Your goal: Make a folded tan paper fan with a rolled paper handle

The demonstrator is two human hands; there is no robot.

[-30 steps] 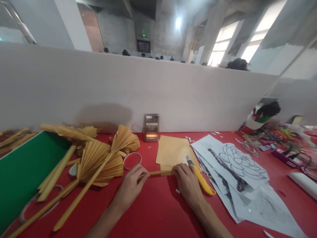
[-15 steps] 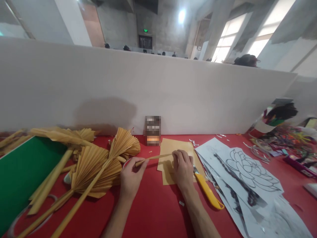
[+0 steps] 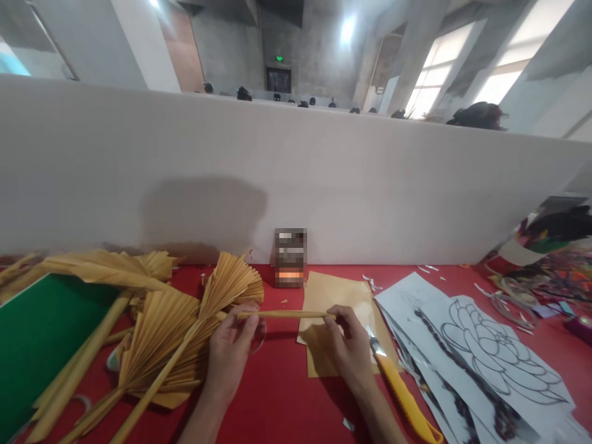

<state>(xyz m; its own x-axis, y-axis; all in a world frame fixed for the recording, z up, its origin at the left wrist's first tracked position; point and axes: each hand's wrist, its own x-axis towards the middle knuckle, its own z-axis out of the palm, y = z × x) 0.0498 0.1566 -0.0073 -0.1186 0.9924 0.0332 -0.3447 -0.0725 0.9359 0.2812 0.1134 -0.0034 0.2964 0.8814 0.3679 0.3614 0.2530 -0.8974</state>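
A thin folded strip of tan paper (image 3: 289, 314) stretches level between my two hands above the red table. My left hand (image 3: 231, 345) is closed on its left end, thumb in front. At the right end, my right hand (image 3: 349, 345) pinches the strip between thumb and fingers. Beneath and behind my right hand lie tan paper sheets (image 3: 337, 290). A utility knife with a yellow handle (image 3: 407, 398) rests just right of that hand. Pleated tan paper fans on rolled stems (image 3: 161, 333) lie left of my left hand.
A green board (image 3: 50, 345) lies at the left. White sheets with a flower line drawing (image 3: 504, 351) cover the right side. A small pixelated box (image 3: 290, 256) stands against the white partition (image 3: 346, 191). Paper scraps dot the red table (image 3: 272, 407), with a cluttered pile (image 3: 559, 271) at far right.
The strip has gone from slanting to level. My hands have turned and moved slightly apart, both still gripping it. The whole view has shifted a little.
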